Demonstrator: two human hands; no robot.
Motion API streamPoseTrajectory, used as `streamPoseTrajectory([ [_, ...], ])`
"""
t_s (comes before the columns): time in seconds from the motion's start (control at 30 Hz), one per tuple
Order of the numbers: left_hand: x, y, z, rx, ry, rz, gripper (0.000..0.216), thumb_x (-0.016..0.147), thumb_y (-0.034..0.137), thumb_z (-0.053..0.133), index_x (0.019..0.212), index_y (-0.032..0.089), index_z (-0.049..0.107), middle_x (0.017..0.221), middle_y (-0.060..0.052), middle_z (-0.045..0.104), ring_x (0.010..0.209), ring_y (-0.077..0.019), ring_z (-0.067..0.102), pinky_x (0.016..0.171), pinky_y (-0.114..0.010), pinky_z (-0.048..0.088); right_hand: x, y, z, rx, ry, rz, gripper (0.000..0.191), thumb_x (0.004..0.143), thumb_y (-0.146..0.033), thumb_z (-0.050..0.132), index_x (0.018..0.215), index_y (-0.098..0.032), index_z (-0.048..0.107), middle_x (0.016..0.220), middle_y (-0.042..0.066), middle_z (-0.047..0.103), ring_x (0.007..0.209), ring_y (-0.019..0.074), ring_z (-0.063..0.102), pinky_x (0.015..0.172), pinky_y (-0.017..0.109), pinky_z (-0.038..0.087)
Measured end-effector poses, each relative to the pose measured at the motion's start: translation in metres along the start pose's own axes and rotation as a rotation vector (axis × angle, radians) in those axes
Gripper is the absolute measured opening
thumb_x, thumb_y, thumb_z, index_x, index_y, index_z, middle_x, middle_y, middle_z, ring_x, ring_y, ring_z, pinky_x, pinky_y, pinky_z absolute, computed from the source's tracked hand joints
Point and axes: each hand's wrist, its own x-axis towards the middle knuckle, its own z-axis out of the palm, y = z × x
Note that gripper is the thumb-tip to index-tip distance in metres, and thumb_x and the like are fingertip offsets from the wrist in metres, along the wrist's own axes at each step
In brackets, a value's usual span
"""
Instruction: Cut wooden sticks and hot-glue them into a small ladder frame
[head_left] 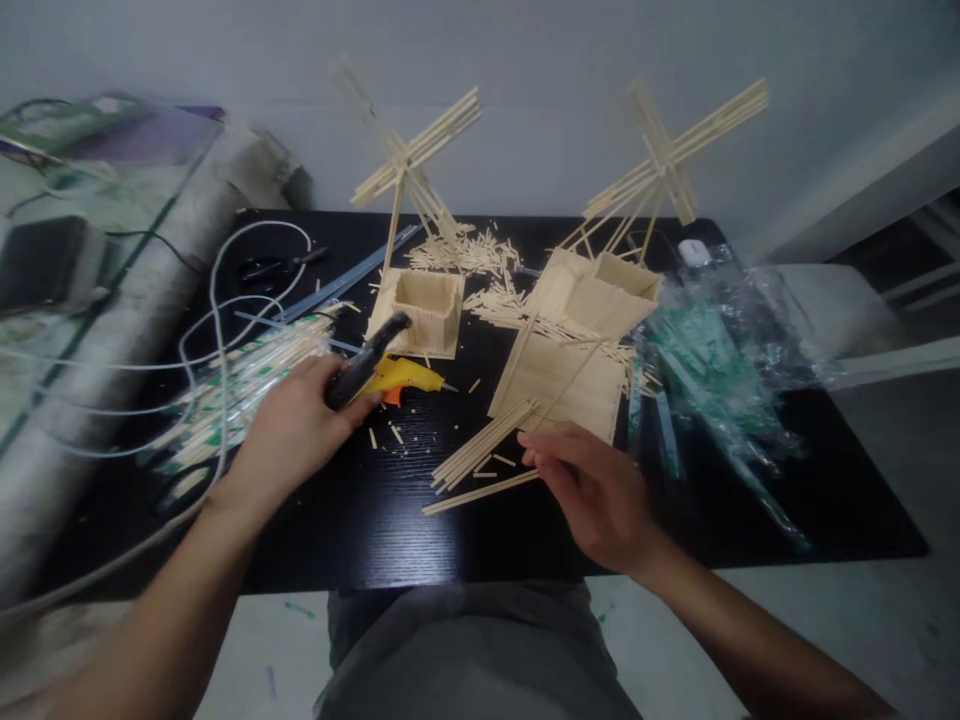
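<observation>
My left hand (289, 425) is closed around the rear of a yellow glue gun (409, 375) with an orange trigger, its nozzle pointing right. A long black piece (371, 360) rises beside it at the same hand; what it is I cannot make out. My right hand (592, 490) has its fingertips pinched at the lower end of a thin wooden stick (570, 385), which slants over a flat wooden panel (559, 375). Left of those fingers lies a bundle of sticks (480, 445), and a single stick (480, 493) runs below it.
Two stick windmills, a left one (424, 325) and a right one (615, 300), stand at the back with open boxes. Short cut pieces (472, 250) are heaped between them. Packaged sticks (255, 385) and white cable (217, 300) lie left, plastic wrappers (705, 350) right.
</observation>
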Motion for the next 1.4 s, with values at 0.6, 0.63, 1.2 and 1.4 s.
streamPoseTrajectory([
  [0.6, -0.007, -0.009, -0.019, -0.269, 0.109, -0.151, 0.042, 0.068, 0.057, 0.081, 0.091, 0.025, 0.066, 0.096, -0.004, 0.078, 0.087, -0.0274, 0.072, 0.077, -0.038, 0.055, -0.059, 0.016, 0.003, 0.212, 0.337, 0.507, 0.017, 0.096, -0.035, 0.073, 0.105, -0.021, 0.067, 0.084, 0.003, 0.074, 0.054, 0.0111, 0.060, 0.047, 0.023, 0.048],
  [0.63, -0.007, -0.011, -0.023, -0.250, 0.144, -0.152, 0.040, 0.070, 0.055, 0.082, 0.092, 0.026, 0.066, 0.097, -0.004, 0.079, 0.088, -0.0281, 0.072, 0.077, -0.039, 0.055, -0.059, 0.016, 0.003, 0.211, 0.333, 0.518, 0.019, 0.096, -0.036, 0.073, 0.105, -0.021, 0.068, 0.084, 0.003, 0.074, 0.054, 0.0113, 0.060, 0.047, 0.023, 0.049],
  [1.2, 0.017, -0.032, 0.002, 0.253, 0.424, 0.034, 0.029, 0.091, 0.036, 0.057, 0.115, 0.021, 0.061, 0.117, -0.018, 0.069, 0.115, -0.0386, 0.065, 0.081, -0.044, 0.052, -0.061, 0.020, 0.006, 0.133, 0.275, 0.562, 0.023, 0.095, -0.042, 0.074, 0.102, -0.020, 0.074, 0.083, 0.005, 0.075, 0.056, 0.0138, 0.063, 0.050, 0.024, 0.055],
  [1.4, 0.015, -0.045, 0.013, 0.222, 0.305, 0.226, 0.030, 0.087, 0.021, 0.058, 0.116, 0.022, 0.063, 0.128, -0.014, 0.070, 0.118, -0.0329, 0.066, 0.095, -0.041, 0.053, -0.058, 0.017, 0.005, 0.093, 0.263, 0.577, 0.026, 0.095, -0.046, 0.073, 0.100, -0.020, 0.075, 0.082, 0.006, 0.074, 0.057, 0.0146, 0.063, 0.051, 0.025, 0.056],
])
